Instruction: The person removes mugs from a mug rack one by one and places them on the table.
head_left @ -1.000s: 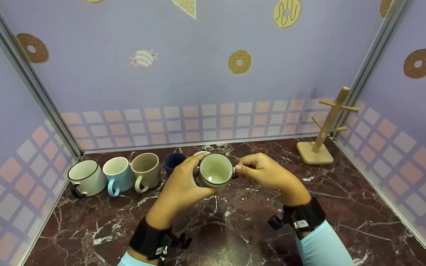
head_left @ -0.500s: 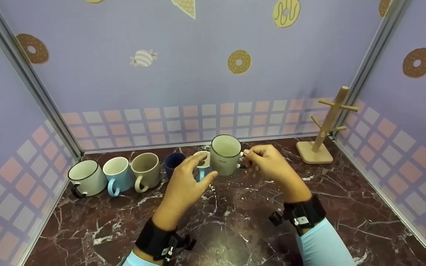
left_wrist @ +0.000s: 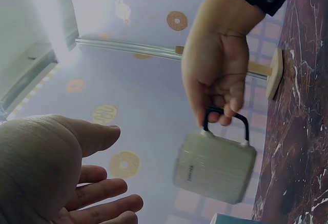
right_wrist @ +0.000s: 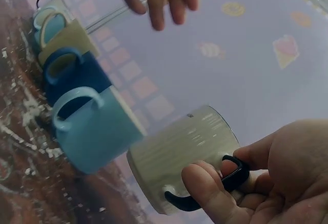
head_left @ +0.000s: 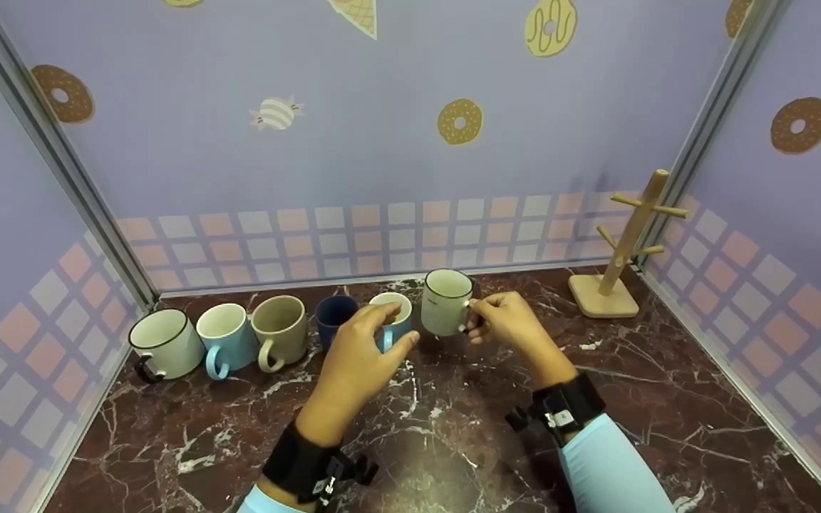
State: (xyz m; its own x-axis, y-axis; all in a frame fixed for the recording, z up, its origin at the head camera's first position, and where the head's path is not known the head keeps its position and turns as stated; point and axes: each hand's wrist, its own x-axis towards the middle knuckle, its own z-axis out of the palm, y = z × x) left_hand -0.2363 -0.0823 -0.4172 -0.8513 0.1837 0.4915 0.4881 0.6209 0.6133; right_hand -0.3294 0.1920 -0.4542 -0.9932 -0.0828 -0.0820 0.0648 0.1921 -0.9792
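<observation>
A pale cream mug (head_left: pixel 445 306) with a black rim and black handle appears to hang just above the table. My right hand (head_left: pixel 514 324) pinches its handle between thumb and fingers, as the right wrist view shows with the dark handle (right_wrist: pixel 233 179). My left hand (head_left: pixel 355 363) is off to the left, fingers and thumb spread, holding nothing. Behind its fingertips stands a light blue mug (head_left: pixel 402 329), partly hidden in the head view; the right wrist view shows this blue mug (right_wrist: pixel 100 131) whole, beside the held one.
Leftward along the back of the dark marbled table (head_left: pixel 425 456) stand a navy mug (head_left: pixel 332 317), a tan mug (head_left: pixel 288 335), another light blue mug (head_left: pixel 234 345) and a white black-handled mug (head_left: pixel 174 349). A wooden mug tree (head_left: pixel 621 263) with bare pegs is at the back right.
The left hand has let go of the cream mug, which the right hand has carried away from it, to the right and back. The light blue mug behind it has come into view.
</observation>
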